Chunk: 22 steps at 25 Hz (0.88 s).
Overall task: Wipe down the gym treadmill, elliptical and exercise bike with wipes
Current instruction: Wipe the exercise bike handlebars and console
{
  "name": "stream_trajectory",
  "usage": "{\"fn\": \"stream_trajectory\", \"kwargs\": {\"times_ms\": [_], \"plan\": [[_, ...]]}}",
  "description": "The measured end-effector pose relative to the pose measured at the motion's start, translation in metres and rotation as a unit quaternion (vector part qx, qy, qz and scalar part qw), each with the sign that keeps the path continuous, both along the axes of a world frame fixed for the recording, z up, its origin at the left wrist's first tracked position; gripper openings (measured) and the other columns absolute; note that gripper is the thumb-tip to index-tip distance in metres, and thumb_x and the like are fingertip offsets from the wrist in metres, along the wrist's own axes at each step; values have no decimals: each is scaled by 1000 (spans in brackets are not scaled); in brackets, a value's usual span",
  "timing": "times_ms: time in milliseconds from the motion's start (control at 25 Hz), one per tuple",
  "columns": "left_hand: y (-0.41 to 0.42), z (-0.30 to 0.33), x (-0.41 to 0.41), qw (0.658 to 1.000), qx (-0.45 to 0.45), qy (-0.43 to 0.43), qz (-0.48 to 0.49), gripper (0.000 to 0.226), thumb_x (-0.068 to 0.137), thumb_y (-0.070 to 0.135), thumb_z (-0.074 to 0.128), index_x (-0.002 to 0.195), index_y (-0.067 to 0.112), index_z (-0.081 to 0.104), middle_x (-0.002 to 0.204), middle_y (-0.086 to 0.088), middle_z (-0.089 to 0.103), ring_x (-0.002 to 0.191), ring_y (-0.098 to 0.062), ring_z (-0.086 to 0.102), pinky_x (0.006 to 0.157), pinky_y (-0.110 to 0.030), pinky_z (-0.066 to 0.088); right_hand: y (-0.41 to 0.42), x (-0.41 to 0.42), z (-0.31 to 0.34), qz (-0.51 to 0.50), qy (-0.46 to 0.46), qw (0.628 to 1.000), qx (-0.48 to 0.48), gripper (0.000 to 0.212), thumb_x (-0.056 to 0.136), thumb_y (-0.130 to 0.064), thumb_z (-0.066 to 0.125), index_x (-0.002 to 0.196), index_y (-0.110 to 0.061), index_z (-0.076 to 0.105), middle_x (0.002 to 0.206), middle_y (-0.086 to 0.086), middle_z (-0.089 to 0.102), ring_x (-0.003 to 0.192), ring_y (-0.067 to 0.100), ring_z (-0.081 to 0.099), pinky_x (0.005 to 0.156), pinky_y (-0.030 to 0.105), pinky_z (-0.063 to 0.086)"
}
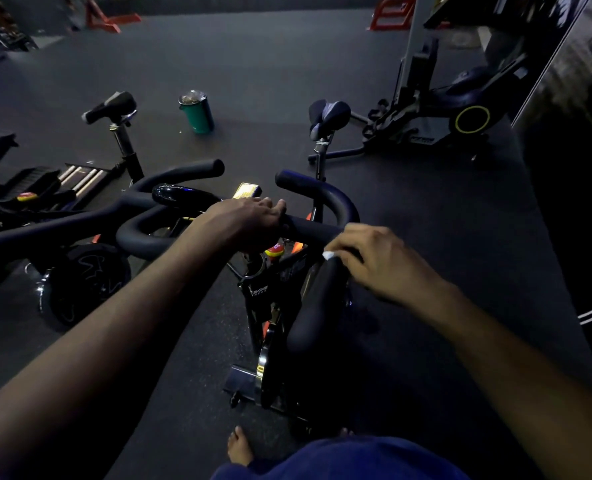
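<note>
My right hand (374,258) covers most of the wipe (329,255); only a white corner shows. My left hand (249,221) hides the handlebar (313,232) middle. The far red frames (111,19) are blurred and cut off.

Black bike, white wipe, dark grey floor.
The handlebar (308,230) under my hands is matte black; the wipe (329,254) is white. At 12 o'clock the small display (246,191) glows yellow. A teal cup (197,114) stands on the dark grey floor (253,64) at 11 o'clock, a yellow ring (472,119) marks the machine at 2 o'clock, and orange-red frames (111,19) sit far off.
</note>
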<state>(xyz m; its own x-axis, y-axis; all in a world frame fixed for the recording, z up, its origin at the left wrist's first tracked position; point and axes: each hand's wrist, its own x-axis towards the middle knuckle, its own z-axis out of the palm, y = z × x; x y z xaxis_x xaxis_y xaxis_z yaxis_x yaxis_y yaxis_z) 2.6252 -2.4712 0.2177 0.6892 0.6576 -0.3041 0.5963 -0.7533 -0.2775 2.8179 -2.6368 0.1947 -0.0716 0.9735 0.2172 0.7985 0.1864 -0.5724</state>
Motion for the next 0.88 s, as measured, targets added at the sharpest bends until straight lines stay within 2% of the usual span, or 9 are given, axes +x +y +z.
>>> {"fn": "stream_trajectory", "kwargs": {"times_ms": [40, 160, 280, 440, 560, 600, 680, 800, 880], "plan": [[-1, 1, 1, 1000, -2, -1, 4, 57, 108, 38, 34, 156, 8, 23, 151, -16, 46, 135, -32, 50, 104, -50, 48, 8, 5, -9, -12, -8, 1000, 27, 15, 94, -21, 61, 100, -20, 74, 100, -5, 67, 95, 17, 66, 85, 43, 53], [-3, 3, 1, 1000, -1, 4, 9, 56, 108, 37, 34, 156, 9, 24, 153, -16, 44, 138, -32, 48, 106, -50, 47, 25, 13, -22, -66, -29, 993, 98, 14, 93, -16, 62, 102, -17, 74, 96, 2, 64, 87, 25, 67, 77, 36, 53], [-2, 1, 0, 1000, 0, 5, 14, 54, 107, 36, 36, 153, 9, 27, 150, -16, 47, 134, -33, 51, 104, -52, 49, 22, 12, -18, -115, 18, 991, 63, 14, 95, -20, 62, 101, -20, 75, 94, -3, 66, 87, 23, 66, 77, 34, 51], [-2, 2, 1, 1000, -11, 6, 22, 55, 108, 36, 36, 155, 9, 25, 152, -16, 46, 135, -32, 50, 105, -51, 48, -11, -9, 7, -71, 57, 995, -45, 18, 94, -18, 61, 101, -26, 76, 98, -8, 74, 92, 8, 67, 84, 27, 51], [-2, 3, 1, 1000, -8, 15, 13, 61, 108, 35, 38, 159, 8, 18, 154, -18, 42, 138, -32, 48, 107, -49, 47, -39, -27, 40, -16, 82, 993, -81, 19, 95, -18, 62, 99, -28, 77, 77, -14, 73, 75, -2, 67, 70, 13, 44], [-2, 3, 1, 1000, -8, 19, 9, 63, 107, 34, 39, 159, 7, 15, 154, -18, 42, 138, -32, 47, 107, -49, 47, -49, -34, 50, 6, 83, 993, -80, 18, 94, -19, 63, 98, -29, 77, 73, -20, 70, 72, -4, 66, 68, 10, 42], [-4, 4, 3, 1000, -7, 23, 11, 63, 108, 33, 38, 160, 7, 13, 158, -19, 37, 142, -32, 43, 110, -48, 44, -69, -46, 64, 35, 79, 995, -55, 16, 94, -24, 62, 100, -29, 76, 80, -25, 66, 76, -9, 62, 70, 8, 40], [-9, 8, 5, 1000, -1, 22, 22, 62, 109, 33, 37, 161, 9, 12, 162, -17, 32, 147, -30, 37, 114, -48, 41, -94, -59, 73, 54, 66, 996, -6, 25, 94, -36, 53, 105, -28, 73, 92, -21, 63, 83, -6, 60, 73, 8, 42], [-7, 7, 3, 1000, 3, 23, 16, 62, 109, 34, 37, 160, 9, 14, 160, -17, 35, 144, -31, 40, 112, -49, 43, -106, -65, 74, 72, 78, 994, 17, 24, 96, -33, 53, 106, -25, 73, 93, -17, 62, 83, -2, 61, 74, 7, 42]]}}
